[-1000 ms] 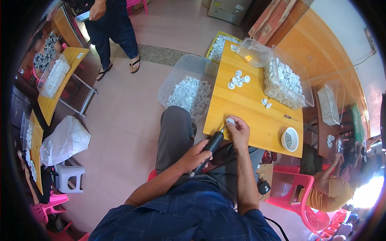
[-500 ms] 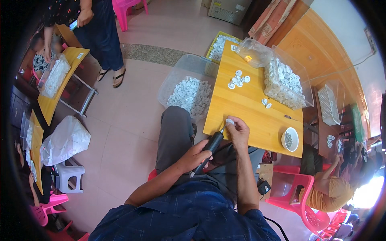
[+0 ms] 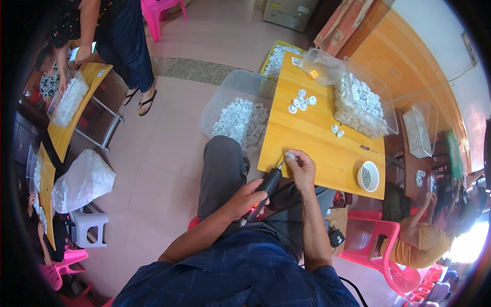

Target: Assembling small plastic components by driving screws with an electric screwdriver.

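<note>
My left hand (image 3: 246, 198) is wrapped round a black electric screwdriver (image 3: 270, 182), on which a red light glows near the fingers. The tool slants up over my lap toward the table's near edge. Between the fingertips of my right hand (image 3: 302, 169) is a small white round plastic part (image 3: 290, 155), and the screwdriver's bit meets it; a screw there is too small to make out. Beyond that hand, a group of white round parts (image 3: 303, 101) and a smaller group (image 3: 337, 131) lie on the yellow table (image 3: 286, 134).
A clear bin of white parts (image 3: 389, 118) stands at the table's right, near a small screwdriver (image 3: 368, 148) and a white bowl of screws (image 3: 375, 172). On the floor beyond my knee sits another clear tub (image 3: 215, 105). A person (image 3: 123, 41) stands far left, holding a phone.
The red light on the screwdriver has come on. My hands stay almost in place. At far left the standing person's hand with the phone has moved down and left.
</note>
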### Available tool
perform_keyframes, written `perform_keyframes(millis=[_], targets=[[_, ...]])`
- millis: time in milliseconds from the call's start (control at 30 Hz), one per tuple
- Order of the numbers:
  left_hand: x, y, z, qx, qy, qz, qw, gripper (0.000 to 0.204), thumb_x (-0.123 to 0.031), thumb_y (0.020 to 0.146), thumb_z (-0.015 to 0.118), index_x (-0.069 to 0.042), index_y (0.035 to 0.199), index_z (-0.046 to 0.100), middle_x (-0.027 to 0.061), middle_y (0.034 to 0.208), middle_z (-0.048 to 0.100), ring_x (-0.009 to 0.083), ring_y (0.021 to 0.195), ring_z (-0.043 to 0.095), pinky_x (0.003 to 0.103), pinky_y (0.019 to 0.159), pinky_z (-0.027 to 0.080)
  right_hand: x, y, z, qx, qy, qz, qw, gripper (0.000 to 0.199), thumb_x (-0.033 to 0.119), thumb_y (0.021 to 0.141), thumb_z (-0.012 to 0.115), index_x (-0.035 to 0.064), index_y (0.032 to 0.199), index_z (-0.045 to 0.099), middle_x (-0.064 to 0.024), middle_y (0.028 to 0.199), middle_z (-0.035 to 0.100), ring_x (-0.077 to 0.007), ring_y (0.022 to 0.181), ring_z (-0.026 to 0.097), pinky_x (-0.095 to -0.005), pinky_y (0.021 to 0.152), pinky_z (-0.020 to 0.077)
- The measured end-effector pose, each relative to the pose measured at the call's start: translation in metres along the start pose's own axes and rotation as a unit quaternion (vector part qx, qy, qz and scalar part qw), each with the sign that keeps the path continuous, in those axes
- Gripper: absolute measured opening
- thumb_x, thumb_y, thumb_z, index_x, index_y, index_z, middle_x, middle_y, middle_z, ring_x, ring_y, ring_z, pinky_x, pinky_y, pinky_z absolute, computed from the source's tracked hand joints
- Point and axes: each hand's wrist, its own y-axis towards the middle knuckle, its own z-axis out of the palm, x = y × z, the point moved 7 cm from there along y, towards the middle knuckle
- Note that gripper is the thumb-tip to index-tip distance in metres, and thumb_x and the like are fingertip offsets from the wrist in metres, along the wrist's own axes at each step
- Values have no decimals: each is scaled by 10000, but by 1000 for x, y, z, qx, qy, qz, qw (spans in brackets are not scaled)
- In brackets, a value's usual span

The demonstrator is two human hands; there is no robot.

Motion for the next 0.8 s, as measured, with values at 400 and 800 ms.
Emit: perform_keyframes(millis=[400, 800], targets=[[-3, -1, 2, 9, -4, 3, 1000, 367, -202, 952, 528, -29, 1274, 497, 91, 896, 643, 148, 641, 632, 274, 594, 542, 1, 0, 1, 3, -10, -13, 1000, 185, -45, 894, 683, 1, 1071, 714, 41, 851, 633, -29, 737, 536, -178, 681, 455], [-2, 0, 1, 12, -12, 6, 1000, 352, -176, 935, 527, -26, 1253, 510, 85, 884, 638, 136, 633, 621, 267, 571, 515, 2, 0, 2, 1, -9, -13, 1000, 182, -47, 890, 688, -1, 1065, 713, 51, 824, 617, -23, 706, 517, -172, 651, 437]])
